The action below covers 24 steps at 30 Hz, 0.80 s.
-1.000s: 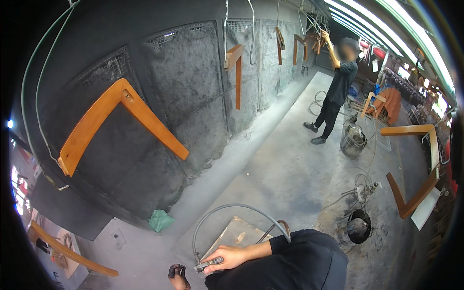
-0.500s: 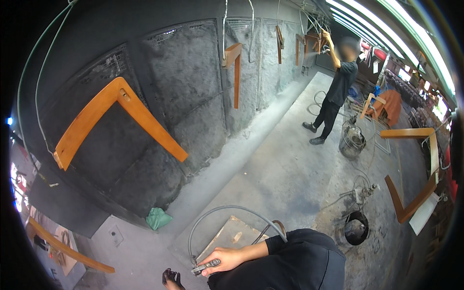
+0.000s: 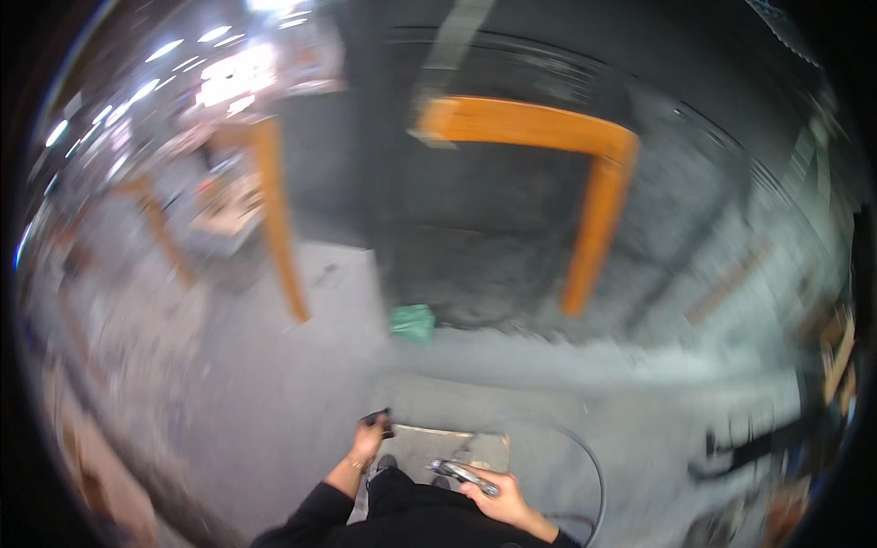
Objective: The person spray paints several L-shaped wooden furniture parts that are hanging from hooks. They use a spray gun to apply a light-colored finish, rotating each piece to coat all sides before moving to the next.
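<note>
My right hand (image 3: 505,493) is closed around a silver spray gun (image 3: 464,474), low in front of my body. A grey hose (image 3: 599,470) loops away on its right side. My left hand (image 3: 369,436) hangs to the left with dark-covered fingers, blurred but seemingly apart, and nothing visible in them. Beyond my hands hangs an orange-brown wooden frame piece (image 3: 530,125), bent at a corner with one leg down. Neither hand touches it.
Below my hands lies a flat board (image 3: 429,445) by my feet. A green bag (image 3: 413,322) sits at the foot of the dark wall. More wooden pieces (image 3: 279,219) hang at left, near a cluttered table (image 3: 228,208). Dark metal bars (image 3: 758,447) stand at right.
My view has swung left, and the other person has left it. The near wooden piece now appears right of centre. Both forearms now show; the spray gun stays in my right hand.
</note>
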### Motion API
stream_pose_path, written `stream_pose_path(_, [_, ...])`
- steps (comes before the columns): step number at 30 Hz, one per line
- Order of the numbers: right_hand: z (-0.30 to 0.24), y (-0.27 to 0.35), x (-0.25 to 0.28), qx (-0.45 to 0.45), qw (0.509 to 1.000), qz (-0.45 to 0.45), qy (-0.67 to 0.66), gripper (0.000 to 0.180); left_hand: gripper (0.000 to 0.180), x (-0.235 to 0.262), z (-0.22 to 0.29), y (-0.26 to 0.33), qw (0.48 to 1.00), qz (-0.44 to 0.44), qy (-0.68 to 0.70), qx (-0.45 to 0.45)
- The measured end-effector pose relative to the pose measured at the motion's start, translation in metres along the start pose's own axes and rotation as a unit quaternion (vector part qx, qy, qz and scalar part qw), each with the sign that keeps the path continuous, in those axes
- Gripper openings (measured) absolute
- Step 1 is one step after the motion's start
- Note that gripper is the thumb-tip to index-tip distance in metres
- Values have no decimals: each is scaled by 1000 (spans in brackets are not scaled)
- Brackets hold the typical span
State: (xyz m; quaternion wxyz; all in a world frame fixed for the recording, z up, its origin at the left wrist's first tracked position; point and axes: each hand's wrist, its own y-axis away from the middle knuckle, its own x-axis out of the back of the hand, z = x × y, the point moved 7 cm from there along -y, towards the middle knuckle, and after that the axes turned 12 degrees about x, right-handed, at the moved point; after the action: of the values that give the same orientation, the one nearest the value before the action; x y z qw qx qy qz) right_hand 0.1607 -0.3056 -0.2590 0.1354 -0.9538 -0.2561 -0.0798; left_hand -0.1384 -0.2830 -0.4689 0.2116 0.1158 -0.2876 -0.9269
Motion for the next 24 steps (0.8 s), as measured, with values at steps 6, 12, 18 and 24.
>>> stream_pose_path(6, [-18,3,-8,-88,995,3,-53,26,24,4,11,20,999,-6,-50,-9])
stream_pose_path(12, [-37,-11,-34,-153,986,-21,-63,23,28,32,14,29,998,27,59,3])
stream_pose_path(18, [-36,-8,-56,-166,983,-42,-69,23,23,54,12,33,997,37,26,-57])
stream_pose_path(24, [-45,-14,-68,-138,985,-61,-80,23,10,66,7,41,999,42,12,-17])
